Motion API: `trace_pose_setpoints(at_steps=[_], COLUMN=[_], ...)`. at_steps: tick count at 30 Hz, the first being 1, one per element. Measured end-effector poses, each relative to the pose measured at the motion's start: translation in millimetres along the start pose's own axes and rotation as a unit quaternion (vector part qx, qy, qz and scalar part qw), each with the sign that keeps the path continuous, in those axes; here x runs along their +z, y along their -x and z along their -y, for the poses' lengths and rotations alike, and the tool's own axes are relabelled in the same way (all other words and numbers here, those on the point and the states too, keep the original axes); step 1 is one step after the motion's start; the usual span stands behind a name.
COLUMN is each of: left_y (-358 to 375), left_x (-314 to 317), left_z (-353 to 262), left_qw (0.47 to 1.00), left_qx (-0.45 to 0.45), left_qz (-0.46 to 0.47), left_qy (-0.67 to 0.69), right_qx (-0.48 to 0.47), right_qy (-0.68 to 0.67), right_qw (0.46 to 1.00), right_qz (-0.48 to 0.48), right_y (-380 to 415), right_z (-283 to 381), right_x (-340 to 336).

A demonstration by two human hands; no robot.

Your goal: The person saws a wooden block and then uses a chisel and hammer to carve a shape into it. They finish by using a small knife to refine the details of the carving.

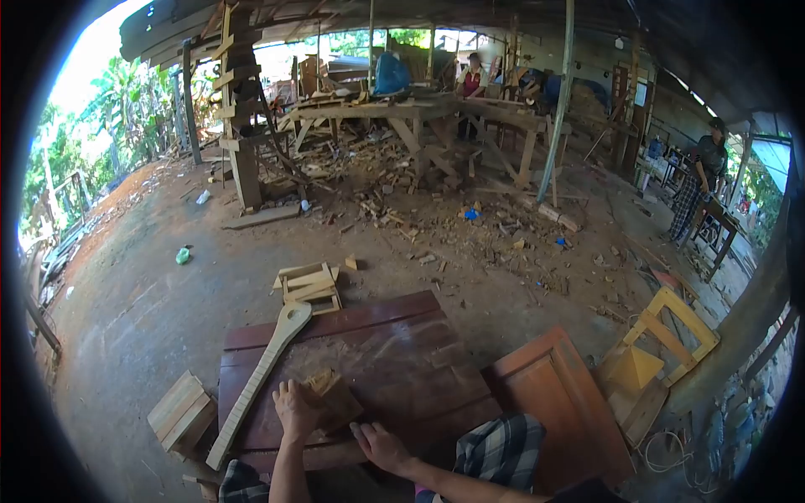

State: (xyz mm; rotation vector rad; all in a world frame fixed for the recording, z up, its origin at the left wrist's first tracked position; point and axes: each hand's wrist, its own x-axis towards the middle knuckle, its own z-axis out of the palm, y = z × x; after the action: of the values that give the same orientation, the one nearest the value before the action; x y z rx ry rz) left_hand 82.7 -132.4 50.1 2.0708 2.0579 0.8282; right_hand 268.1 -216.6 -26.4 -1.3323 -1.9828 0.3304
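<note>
My left hand (295,410) is closed against the left side of a short wooden block (340,404), whose top looks rough and light-coloured. My right hand (381,448) lies by the block's near corner, fingers apart and bent; whether they touch the block is hard to tell. Under both is a dark reddish-brown wooden panel (402,344) with dust and shavings on it. Along the panel's left side, slanting away from me, rests a long pale wooden piece (264,373) with a rounded, hollowed far end.
Stacked wood pieces (180,411) stand left of the panel, a small wooden frame (309,285) beyond it. At right lie an orange-brown door panel (562,411) and a yellow wooden frame (671,331). Scraps litter the ground before a workbench (377,111). Two people stand farther off.
</note>
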Motion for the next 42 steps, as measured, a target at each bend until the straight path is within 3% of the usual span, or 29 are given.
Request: trace_pose_setpoints(at_steps=[1, 4, 5, 10, 14, 20, 23, 25, 31, 33, 35, 37, 38, 39, 42], left_y=[-4.9, -14.5, -18.6, -33.4, -36.2, -35.1, -32.0, -22.5, -9.7, -12.4, -27.8, -29.0, -32.4, -31.4, -11.0], left_x=[1.9, 23.4, 1.2, 8.0, 11.0, 1.5, 2.9, 7.4, 4.3, 27.1, 26.7, 9.4, 13.5, 15.8, -11.4], left_z=[0.6, 24.2, 9.8, 10.3, 7.5, -1.5, -2.3, -12.1, -30.6, -15.8, -7.7, -2.0, 10.7, 25.9, 40.3], left_qw=[0.999, 0.999, 0.997, 0.988, 0.989, 0.987, 0.991, 0.996, 0.997, 0.995, 0.991, 0.991, 0.99, 0.988, 0.97], left_qx=[0.026, 0.017, 0.004, -0.042, -0.026, -0.082, -0.071, -0.003, 0.042, 0.0, -0.109, -0.123, -0.134, -0.15, -0.24], left_qz=[-0.019, -0.016, 0.054, 0.107, 0.08, 0.106, 0.085, 0.069, 0.053, 0.059, 0.058, 0.017, 0.007, -0.001, 0.023], left_qy=[0.0, -0.046, -0.051, -0.103, -0.125, -0.089, -0.073, -0.055, -0.036, -0.082, -0.05, -0.051, -0.033, -0.021, 0.011], right_qx=[-0.048, 0.01, 0.041, 0.063, 0.078, 0.096, 0.092, 0.118, 0.145, 0.154, 0.153, 0.171, 0.237, 0.231, 0.234], right_qy=[0.027, 0.031, 0.024, 0.05, 0.074, 0.097, 0.1, 0.139, 0.126, 0.116, 0.1, 0.085, 0.108, 0.109, 0.095], right_qw=[0.998, 0.999, 0.999, 0.994, 0.989, 0.978, 0.974, 0.957, 0.953, 0.957, 0.96, 0.972, 0.955, 0.963, 0.965], right_qz=[-0.02, 0.005, 0.025, 0.069, 0.101, 0.16, 0.183, 0.225, 0.236, 0.217, 0.212, 0.139, 0.141, 0.085, 0.07], right_y=[0.9, -15.5, -20.5, -27.6, -30.5, -20.0, -5.5, -1.3, 8.0, 13.2, 21.4, 45.5, 49.4, 49.1, 44.0], right_z=[1.5, 5.1, 8.6, 6.7, 12.7, 34.1, 45.4, 50.0, 78.1, 98.5, 105.0, 102.5, 90.1, 73.0, -0.5], right_x=[0.0, -5.5, -5.9, 4.2, 2.2, -33.2, -80.9, -106.5, -137.8, -161.8, -178.8, -195.9, -194.0, -186.6, -138.6])
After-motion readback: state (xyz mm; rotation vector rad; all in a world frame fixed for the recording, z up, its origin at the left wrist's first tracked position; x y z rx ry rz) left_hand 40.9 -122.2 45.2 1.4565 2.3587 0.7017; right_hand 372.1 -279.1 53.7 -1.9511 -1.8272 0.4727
